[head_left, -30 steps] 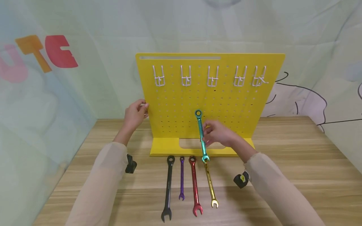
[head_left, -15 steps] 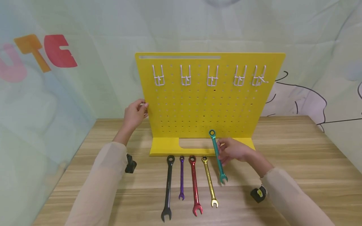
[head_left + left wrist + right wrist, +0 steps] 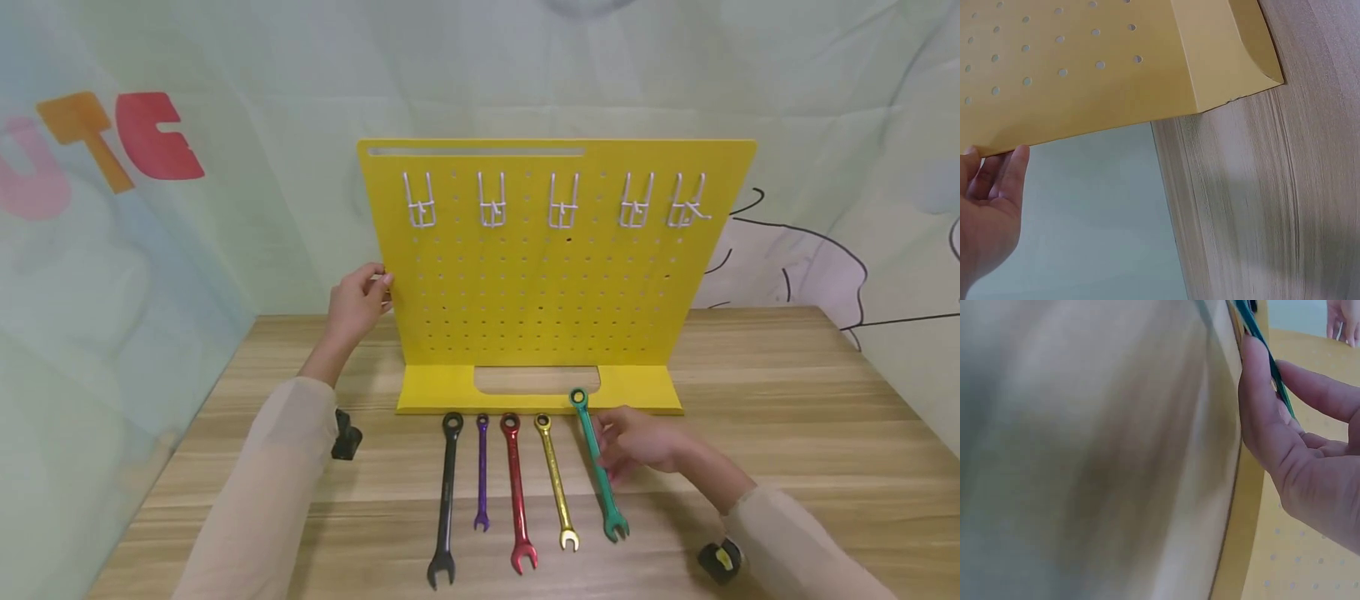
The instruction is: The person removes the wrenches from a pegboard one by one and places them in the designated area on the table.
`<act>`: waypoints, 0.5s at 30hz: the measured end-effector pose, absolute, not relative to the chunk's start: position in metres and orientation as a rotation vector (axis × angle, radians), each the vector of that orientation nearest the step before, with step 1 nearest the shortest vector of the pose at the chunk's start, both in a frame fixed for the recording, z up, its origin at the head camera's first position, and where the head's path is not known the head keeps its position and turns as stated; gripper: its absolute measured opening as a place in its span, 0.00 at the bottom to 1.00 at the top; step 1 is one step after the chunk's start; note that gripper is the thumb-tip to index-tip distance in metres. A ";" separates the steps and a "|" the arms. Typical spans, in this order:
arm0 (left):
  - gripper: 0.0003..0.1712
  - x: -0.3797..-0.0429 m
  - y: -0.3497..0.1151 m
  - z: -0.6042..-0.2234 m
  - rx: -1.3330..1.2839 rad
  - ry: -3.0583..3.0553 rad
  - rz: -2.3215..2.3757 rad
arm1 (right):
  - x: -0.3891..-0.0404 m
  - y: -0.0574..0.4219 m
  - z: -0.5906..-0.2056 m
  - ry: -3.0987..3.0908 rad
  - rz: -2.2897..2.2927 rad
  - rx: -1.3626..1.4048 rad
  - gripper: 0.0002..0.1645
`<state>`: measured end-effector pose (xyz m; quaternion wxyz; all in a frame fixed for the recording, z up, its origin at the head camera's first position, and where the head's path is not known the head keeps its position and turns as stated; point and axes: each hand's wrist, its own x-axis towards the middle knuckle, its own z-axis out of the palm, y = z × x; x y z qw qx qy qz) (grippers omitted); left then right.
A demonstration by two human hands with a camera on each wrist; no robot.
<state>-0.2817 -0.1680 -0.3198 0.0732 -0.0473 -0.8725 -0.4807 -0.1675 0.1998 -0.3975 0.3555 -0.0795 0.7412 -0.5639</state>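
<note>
In the head view my right hand (image 3: 641,442) pinches a teal-green combination wrench (image 3: 597,467) by its shaft, ring end away from me, low over the table. The right wrist view shows the thumb and fingers on either side of the green shaft (image 3: 1277,375). My left hand (image 3: 358,302) grips the left edge of a yellow pegboard (image 3: 480,283), its fingertips at the rim in the left wrist view. Left of the green wrench lie a gold wrench (image 3: 556,483), a red wrench (image 3: 517,492), a small purple wrench (image 3: 482,475) and a black wrench (image 3: 447,500).
Several white wire hooks (image 3: 563,204) line the upper part of the pegboard. Its yellow base (image 3: 442,387), with a cut-out, stands on the wood-grain table (image 3: 780,433) just behind the wrenches. A printed cloth (image 3: 300,100) hangs behind.
My right hand has moved the green wrench from in front of the pegboard down, right and toward me, beside the gold wrench. The left hand has stayed at the board's edge.
</note>
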 end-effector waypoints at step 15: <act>0.18 -0.279 -0.167 -0.317 -0.119 -2.627 -1.474 | -0.152 0.199 -0.407 1.853 -1.483 -0.211 0.10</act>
